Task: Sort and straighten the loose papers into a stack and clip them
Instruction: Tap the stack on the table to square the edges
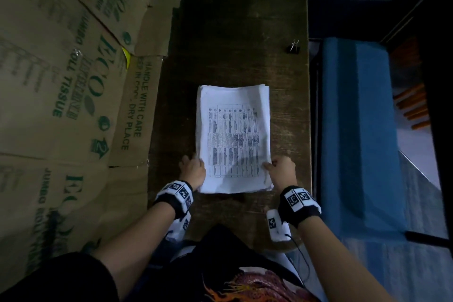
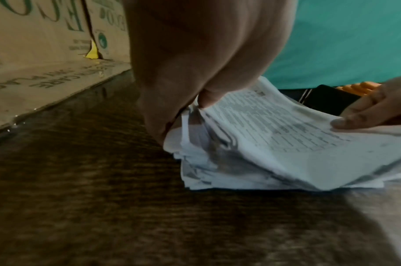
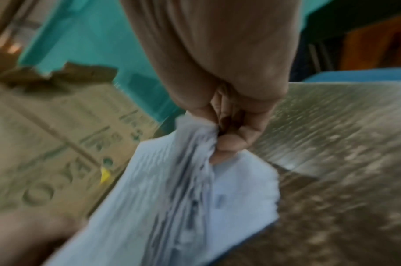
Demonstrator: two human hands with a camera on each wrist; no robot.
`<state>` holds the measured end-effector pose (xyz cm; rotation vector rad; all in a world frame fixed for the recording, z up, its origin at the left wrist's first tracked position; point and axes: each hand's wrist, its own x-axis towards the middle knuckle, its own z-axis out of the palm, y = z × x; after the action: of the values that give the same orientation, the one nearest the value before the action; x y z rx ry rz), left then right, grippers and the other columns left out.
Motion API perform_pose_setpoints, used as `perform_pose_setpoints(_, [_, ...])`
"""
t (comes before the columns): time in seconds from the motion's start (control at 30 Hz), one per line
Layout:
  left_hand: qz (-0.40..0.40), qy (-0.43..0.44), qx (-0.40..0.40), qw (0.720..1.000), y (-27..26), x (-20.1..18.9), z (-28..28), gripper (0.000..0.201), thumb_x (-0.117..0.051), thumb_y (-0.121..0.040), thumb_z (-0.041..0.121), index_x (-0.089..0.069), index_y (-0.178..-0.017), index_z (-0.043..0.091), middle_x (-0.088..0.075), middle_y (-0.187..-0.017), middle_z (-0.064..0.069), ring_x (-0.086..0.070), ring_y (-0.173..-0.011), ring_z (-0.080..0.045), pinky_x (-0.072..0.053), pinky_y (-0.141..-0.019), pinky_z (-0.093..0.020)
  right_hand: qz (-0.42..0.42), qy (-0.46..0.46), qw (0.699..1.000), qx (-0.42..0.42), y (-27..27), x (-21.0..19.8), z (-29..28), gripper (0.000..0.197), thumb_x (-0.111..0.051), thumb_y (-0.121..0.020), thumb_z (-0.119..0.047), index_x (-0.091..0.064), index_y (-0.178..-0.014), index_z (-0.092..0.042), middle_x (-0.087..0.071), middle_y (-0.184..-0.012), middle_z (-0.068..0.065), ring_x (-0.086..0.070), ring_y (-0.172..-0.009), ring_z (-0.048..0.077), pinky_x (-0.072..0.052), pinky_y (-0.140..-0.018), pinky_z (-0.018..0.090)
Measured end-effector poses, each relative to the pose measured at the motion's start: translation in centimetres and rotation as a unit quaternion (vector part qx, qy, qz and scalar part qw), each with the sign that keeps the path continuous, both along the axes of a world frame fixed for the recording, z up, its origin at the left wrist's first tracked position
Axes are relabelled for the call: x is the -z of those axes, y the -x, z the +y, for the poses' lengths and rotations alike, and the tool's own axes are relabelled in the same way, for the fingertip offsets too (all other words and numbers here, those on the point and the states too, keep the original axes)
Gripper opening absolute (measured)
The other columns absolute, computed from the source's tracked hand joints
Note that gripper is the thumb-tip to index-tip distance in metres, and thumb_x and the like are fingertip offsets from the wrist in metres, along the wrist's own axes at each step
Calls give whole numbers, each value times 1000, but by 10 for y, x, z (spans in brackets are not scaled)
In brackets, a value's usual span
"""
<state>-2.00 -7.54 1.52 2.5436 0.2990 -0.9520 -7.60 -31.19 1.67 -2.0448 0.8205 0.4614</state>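
A stack of white printed papers (image 1: 232,140) lies on the dark wooden table (image 1: 232,32), its top sheet showing a table of text. My left hand (image 1: 193,169) pinches the stack's left edge near the front corner; in the left wrist view the papers (image 2: 263,144) bend up under the left hand (image 2: 194,90). My right hand (image 1: 282,169) grips the right edge, its fingers curled round the sheets (image 3: 194,180) in the blurred right wrist view, right hand (image 3: 229,135). A black binder clip (image 1: 293,47) sits apart, far back near the table's right edge.
Cardboard boxes (image 1: 73,81) printed with green lettering stand along the table's left side. A blue mat (image 1: 355,130) lies past the right edge, with orange rods (image 1: 411,108) beyond it. The table's far half holds only the clip.
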Motion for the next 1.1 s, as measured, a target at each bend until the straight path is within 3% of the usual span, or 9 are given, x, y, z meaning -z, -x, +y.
perform_pose_setpoints(0.23, [34,42,22,998,7,-7,3,46,-37,-102,28,-34,-140,1,-29,-142,-24,-37,-130,-39,-31,-111,-45,39,19,998,-51,-4,-4,-7,31,-71,-84,-18,-52,-61,-10,-54,-59,1,-53,-56,17,-40,-46,19])
perform_pose_setpoints(0.3, [53,56,-20,997,6,-5,5,60,-49,-97,35,-26,-143,5,-23,-144,-20,-38,-130,-39,-33,-109,-45,46,46,993,-94,-3,-5,-8,21,-71,-84,-28,-62,-88,-9,-63,-91,9,-62,-90,27,-54,-66,29])
perform_pose_setpoints(0.4, [60,89,-46,993,7,-7,-1,63,-53,-95,36,-24,-142,4,-22,-142,-18,-40,-128,-39,-37,-108,-47,60,52,993,-83,-3,-4,0,62,-67,-88,-34,-41,-135,-3,-40,-143,20,-43,-129,38,-42,-105,46])
perform_pose_setpoints(0.53, [82,171,-116,975,0,-10,-5,55,-52,-96,30,-25,-136,5,-41,-136,-15,-54,-111,-33,-48,-97,-44,80,-66,995,6,-8,-6,10,56,-67,-89,-21,-30,-127,-3,-51,-129,19,-54,-118,37,-49,-96,45])
perform_pose_setpoints(0.67, [161,280,-218,921,-5,-10,11,82,-68,-84,37,-19,-144,13,-47,-140,-13,-55,-119,-32,-46,-101,-52,129,-142,981,12,-7,-10,-4,67,-72,-80,-46,-48,-128,-6,-62,-120,10,-64,-103,30,-57,-82,42])
perform_pose_setpoints(0.8, [157,302,-200,919,7,-5,8,46,-48,-98,14,-28,-139,7,-46,-142,-12,-48,-128,-29,-40,-108,-47,128,-61,987,-71,0,-7,6,57,-53,-97,-40,-34,-137,-3,-42,-140,20,-51,-120,35,-47,-92,39])
perform_pose_setpoints(0.9, [159,328,-219,905,9,8,18,44,-42,-101,21,-29,-139,5,-47,-141,-11,-48,-127,-26,-38,-109,-48,135,-109,983,-57,3,-10,7,53,-43,-101,-38,-27,-134,1,-50,-127,19,-59,-84,22,-49,-67,31])
perform_pose_setpoints(1.0, [175,301,-197,917,11,7,18,62,-46,-95,44,-25,-142,10,-41,-144,-4,-43,-130,-22,-33,-112,-44,146,-98,981,-84,5,-3,7,54,-38,-101,-43,-25,-131,0,-49,-132,23,-57,-99,27,-46,-87,37])
perform_pose_setpoints(1.1, [151,262,-135,944,-1,-4,10,23,-43,-100,37,-50,-107,17,-60,-112,-2,-58,-99,-19,-44,-100,-39,161,-95,975,-119,-4,0,4,85,-36,-91,-68,-32,-136,5,-52,-130,25,-57,-116,33,-43,-92,35])
